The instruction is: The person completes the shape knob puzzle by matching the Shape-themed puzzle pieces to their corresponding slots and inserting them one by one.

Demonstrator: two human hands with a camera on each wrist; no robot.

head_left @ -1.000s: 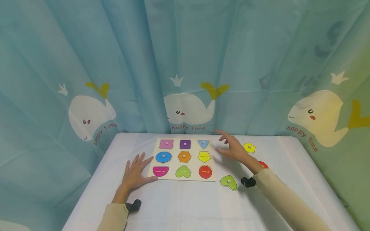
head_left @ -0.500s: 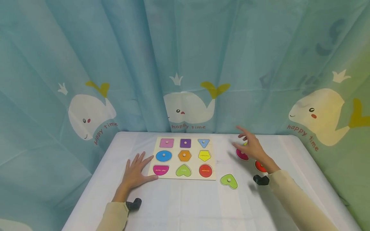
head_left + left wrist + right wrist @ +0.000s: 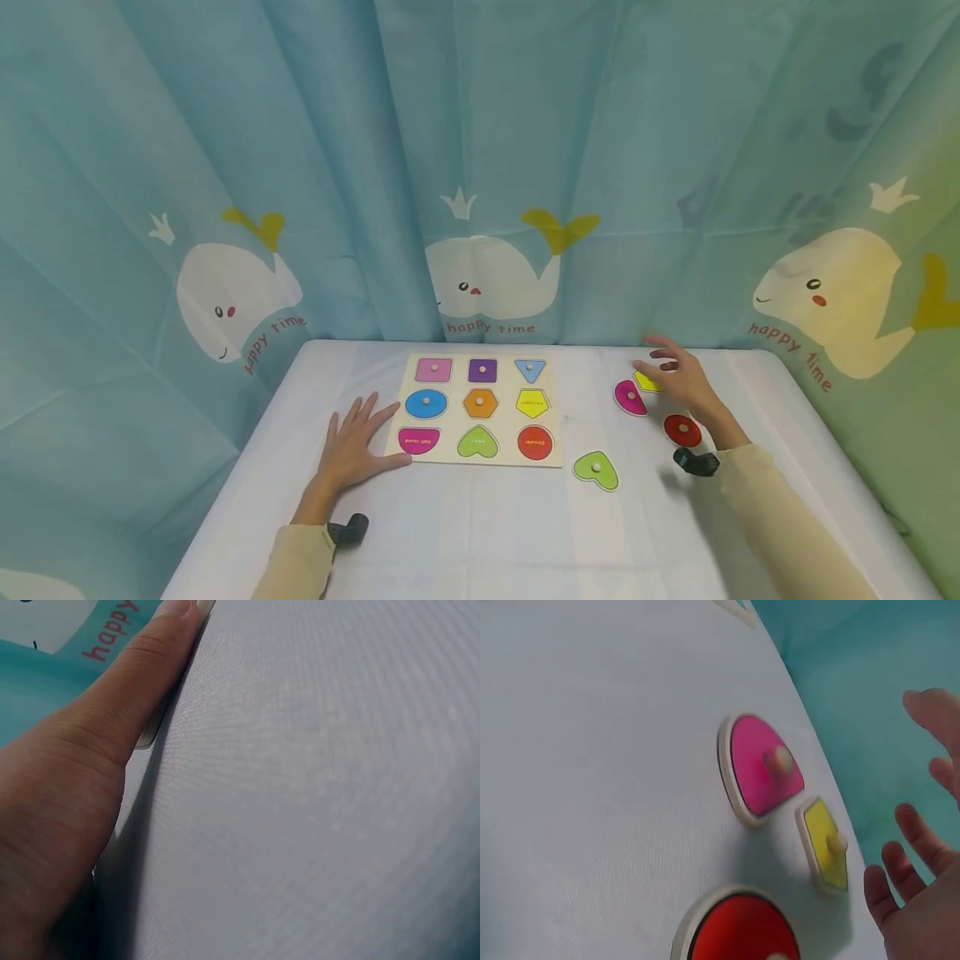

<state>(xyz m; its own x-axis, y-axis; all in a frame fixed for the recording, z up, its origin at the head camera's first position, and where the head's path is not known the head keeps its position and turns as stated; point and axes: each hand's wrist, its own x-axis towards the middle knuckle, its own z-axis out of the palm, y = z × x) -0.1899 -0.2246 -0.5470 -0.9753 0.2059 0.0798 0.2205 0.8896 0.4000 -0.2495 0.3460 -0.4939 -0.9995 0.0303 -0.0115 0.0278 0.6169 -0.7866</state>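
My left hand (image 3: 347, 454) lies spread beside the cream puzzle board (image 3: 506, 427). Its thumb and fingertips touch the board's left side. The thumb (image 3: 127, 686) shows against the board edge in the left wrist view. Over the yellow pentagon piece (image 3: 647, 382) hovers my right hand (image 3: 684, 382), fingers loosely bent and holding nothing. That hand partly hides the pentagon in the head view. A magenta half-round piece (image 3: 761, 765) and a red circle piece (image 3: 742, 934) lie near it, each with a small knob.
A green heart piece (image 3: 596, 473) lies right of the board's near corner. Knobbed pieces fill several board recesses, among them the blue oval (image 3: 420, 405). The pentagon, half-round, heart and circle recesses show printed words. A blue whale-print curtain (image 3: 360, 208) hangs behind the white table (image 3: 480, 533).
My right hand has moved right, from beside the board to above the yellow pentagon piece, uncovering the magenta half-round and red circle pieces. My left hand has stayed put.
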